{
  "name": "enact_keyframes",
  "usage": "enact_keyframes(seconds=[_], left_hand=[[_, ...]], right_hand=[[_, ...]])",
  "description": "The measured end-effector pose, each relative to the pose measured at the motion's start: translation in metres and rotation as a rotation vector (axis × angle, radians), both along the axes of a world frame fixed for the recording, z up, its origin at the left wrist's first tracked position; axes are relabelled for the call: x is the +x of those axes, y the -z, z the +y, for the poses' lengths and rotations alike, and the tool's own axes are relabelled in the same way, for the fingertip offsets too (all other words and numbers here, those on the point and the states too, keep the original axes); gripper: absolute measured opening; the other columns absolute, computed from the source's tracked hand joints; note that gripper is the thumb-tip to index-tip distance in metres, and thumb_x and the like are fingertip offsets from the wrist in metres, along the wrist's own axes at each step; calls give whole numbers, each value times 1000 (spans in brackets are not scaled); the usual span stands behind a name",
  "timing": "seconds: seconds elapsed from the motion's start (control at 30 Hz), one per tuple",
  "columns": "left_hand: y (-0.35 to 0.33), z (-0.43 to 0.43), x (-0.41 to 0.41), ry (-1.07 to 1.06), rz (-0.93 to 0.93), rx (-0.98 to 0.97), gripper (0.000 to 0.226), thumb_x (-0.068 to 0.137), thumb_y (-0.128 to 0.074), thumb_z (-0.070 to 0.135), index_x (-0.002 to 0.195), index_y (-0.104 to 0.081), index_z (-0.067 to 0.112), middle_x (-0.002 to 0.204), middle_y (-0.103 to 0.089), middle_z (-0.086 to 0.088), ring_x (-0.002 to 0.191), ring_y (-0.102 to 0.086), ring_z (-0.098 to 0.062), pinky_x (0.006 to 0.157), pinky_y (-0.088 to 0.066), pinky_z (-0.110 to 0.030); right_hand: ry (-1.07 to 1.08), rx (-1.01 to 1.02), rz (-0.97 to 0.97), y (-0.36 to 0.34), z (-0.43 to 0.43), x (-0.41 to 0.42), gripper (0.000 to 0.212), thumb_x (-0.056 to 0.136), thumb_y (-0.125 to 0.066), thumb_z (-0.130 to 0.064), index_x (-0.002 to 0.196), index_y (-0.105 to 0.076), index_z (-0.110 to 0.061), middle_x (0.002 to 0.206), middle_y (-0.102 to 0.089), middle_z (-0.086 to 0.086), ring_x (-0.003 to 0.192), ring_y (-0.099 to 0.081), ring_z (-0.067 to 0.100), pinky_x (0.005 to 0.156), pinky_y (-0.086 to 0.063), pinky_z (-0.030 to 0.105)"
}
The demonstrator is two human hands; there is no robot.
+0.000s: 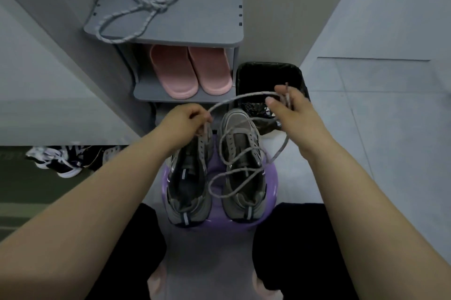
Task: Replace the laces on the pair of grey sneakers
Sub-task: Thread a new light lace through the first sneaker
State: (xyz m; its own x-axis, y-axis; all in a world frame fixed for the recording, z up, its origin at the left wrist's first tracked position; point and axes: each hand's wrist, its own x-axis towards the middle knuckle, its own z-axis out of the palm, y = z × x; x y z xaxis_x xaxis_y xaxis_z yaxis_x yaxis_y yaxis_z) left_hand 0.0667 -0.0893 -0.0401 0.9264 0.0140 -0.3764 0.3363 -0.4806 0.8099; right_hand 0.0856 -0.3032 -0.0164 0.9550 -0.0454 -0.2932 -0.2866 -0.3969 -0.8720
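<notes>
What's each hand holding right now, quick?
Left hand: closed, pinching the grey shoelace just above the left sneaker.
Right hand: closed, gripping the same shoelace near its end.

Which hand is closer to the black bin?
Right. The right hand is over the near edge of the black bin, holding the lace. The left hand is farther left, pinching the lace above the left sneaker.

No text, label, brand, number or sign can be read anywhere in view.
</notes>
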Motion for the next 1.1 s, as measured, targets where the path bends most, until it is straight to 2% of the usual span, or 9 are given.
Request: enact_keyframes(seconds=[0.13,0.23,0.4,0.5,0.67,0.83,0.93,1.0,1.1], left_hand=[[9,-26,5,-197,33,-366,22,95,-44,3,75,-50,9,73,-57,-7,56,-61,-4,53,-49,-8],[17,-25,9,-259,7,-379,23,89,-54,-5,73,-47,10,72,-59,-10,65,-62,-13,58,-52,-11],[14,-18,14,-165,-15,-222,13,83,-64,0,88,-54,7,70,-57,-1,54,-57,1,49,-42,-3],[13,-18,15,-168,-40,-190,12,84,-63,2,94,-57,8,73,-56,2,62,-52,-2,50,-41,0],[11,-19,13,-28,-71,-77,15,77,-69,-1,90,-66,6,74,-61,2,67,-56,-5,58,-45,0],[22,-19,13,-39,-157,47,4,85,-64,10,84,-68,10,79,-63,2,68,-55,0,59,-39,3],[31,-18,15,-63,-111,5,15,88,-58,8,74,-60,14,72,-62,2,64,-57,-5,71,-49,-14],[35,-19,15,-81,-50,-49,22,89,-56,6,71,-56,18,70,-62,0,63,-62,-13,76,-55,-32],[37,-21,16,-137,-76,-14,25,91,-53,6,70,-49,20,72,-61,-2,62,-62,-14,72,-55,-31]], right_hand=[[-146,-335,-71,18,9,-3,25,94,-50,-29,109,-61,-12,112,-38,7,87,-41,12,86,-35,17],[-145,-395,-282,15,10,0,19,95,-48,-23,94,-64,-13,99,-46,2,80,-45,13,73,-32,17],[-898,-678,130,14,18,-8,25,73,-75,-37,78,-62,-17,72,-55,-3,72,-53,17,57,-40,27],[-671,-469,59,22,15,-2,32,78,-72,-32,57,-55,-14,55,-47,4,57,-45,13,53,-33,26],[145,123,132,15,-11,19,27,92,-54,-22,69,-65,-15,54,-46,-2,31,-31,1,35,-23,14],[-89,-245,250,27,-18,16,23,91,-55,-24,85,-66,-4,81,-59,19,56,-41,17,50,-31,25],[-143,-335,166,25,-11,13,40,88,-60,-35,115,-46,-10,96,-58,8,81,-53,18,63,-37,26],[-195,-251,146,18,-2,9,36,88,-57,-41,108,-46,-12,87,-54,0,74,-51,10,61,-39,21],[-583,-298,163,18,17,0,28,95,-49,-32,98,-63,-7,82,-59,2,78,-54,15,74,-43,28]])
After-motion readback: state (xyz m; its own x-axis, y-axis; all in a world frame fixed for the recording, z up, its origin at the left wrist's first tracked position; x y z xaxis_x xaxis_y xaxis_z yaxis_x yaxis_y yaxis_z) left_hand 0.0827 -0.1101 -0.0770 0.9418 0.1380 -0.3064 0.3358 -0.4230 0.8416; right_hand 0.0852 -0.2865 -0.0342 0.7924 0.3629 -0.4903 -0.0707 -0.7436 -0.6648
